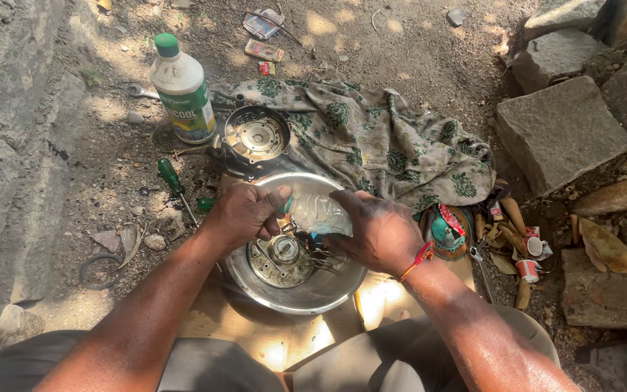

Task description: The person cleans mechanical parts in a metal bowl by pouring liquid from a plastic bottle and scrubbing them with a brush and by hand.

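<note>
Both hands [313,225] grip a clear plastic bottle [318,214], partly hiding the steel bowl's [328,290] metal part [281,260]

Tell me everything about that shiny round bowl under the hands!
The shiny round metal bowl looks like steel, wide and shallow, with a bright rim. It sits upright on the dirt ground between the person's knees, partly in sunlight. A round grey metal machine part lies inside it. The left hand and right hand hold a clear plastic bottle above it. A green patterned cloth lies just behind its far edge.
</note>
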